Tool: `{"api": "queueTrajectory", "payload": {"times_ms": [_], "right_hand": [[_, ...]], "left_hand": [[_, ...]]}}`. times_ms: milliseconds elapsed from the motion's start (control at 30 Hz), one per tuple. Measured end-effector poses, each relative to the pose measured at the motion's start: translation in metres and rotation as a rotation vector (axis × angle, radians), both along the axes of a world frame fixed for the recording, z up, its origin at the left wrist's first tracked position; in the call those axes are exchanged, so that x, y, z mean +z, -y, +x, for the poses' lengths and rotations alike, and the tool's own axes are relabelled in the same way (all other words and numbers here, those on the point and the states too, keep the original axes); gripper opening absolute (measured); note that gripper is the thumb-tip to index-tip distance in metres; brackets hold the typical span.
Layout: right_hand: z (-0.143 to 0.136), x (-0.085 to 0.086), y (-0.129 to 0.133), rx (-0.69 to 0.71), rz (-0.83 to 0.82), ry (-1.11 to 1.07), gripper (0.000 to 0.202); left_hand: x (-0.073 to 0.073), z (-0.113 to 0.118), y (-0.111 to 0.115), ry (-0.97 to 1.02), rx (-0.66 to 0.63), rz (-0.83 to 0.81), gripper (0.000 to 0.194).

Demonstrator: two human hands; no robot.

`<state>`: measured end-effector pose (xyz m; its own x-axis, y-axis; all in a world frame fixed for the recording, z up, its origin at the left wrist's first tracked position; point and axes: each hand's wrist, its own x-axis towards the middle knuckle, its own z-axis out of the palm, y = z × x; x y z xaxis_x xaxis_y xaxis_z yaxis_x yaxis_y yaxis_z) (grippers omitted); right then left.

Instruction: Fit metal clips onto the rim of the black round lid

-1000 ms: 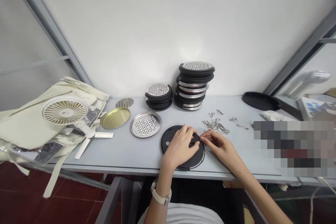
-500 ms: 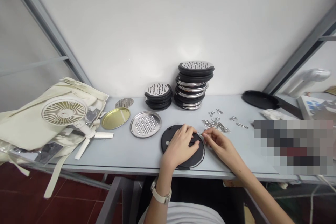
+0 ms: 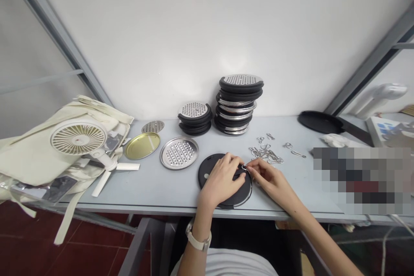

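Note:
A round black disc (image 3: 207,174) with a shiny strip along its near right edge lies flat close to the table's front edge. On top of it rests my left hand (image 3: 224,180), fingers bent and thumb apart, holding the disc down against the table. My right hand (image 3: 263,174) pinches a small shiny metal clip (image 3: 244,167) between thumb and fingertips at the disc's upper right rim. Whether the clip passes through the disc cannot be told. Just beyond the right hand is a loose heap of similar metal clips (image 3: 267,154).
Behind stand a tall stack (image 3: 237,103) and a shorter stack (image 3: 195,118) of black-rimmed perforated discs. A grater disc (image 3: 179,153) and a gold-coloured lid (image 3: 142,145) lie left. Further left are a bag (image 3: 29,146) and a fan (image 3: 79,139); a black pan (image 3: 320,122) sits right.
My right hand has moved slightly left, bringing the metal clip from beside the disc onto its upper right rim. My left hand and the disc have stayed put.

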<state>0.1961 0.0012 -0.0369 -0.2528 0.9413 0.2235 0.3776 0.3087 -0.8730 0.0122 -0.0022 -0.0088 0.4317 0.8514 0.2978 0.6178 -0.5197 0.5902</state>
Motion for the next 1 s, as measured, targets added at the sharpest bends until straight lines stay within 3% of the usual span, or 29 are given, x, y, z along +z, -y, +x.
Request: {"api": "queueTrajectory", "payload": {"times_ms": [333, 700, 1000], "right_hand": [[-0.001, 0.001, 0.002, -0.035, 0.032, 0.158, 0.031], [-0.013, 0.001, -0.005, -0.126, 0.04, 0.258, 0.032], [-0.01, -0.001, 0.001, -0.12, 0.066, 0.311, 0.029]], "left_hand": [[0.0, -0.001, 0.0, -0.003, -0.034, 0.007, 0.021], [0.0, 0.0, -0.001, -0.013, -0.014, -0.004, 0.019], [0.001, -0.003, -0.001, -0.031, -0.049, 0.02, 0.02]]}}
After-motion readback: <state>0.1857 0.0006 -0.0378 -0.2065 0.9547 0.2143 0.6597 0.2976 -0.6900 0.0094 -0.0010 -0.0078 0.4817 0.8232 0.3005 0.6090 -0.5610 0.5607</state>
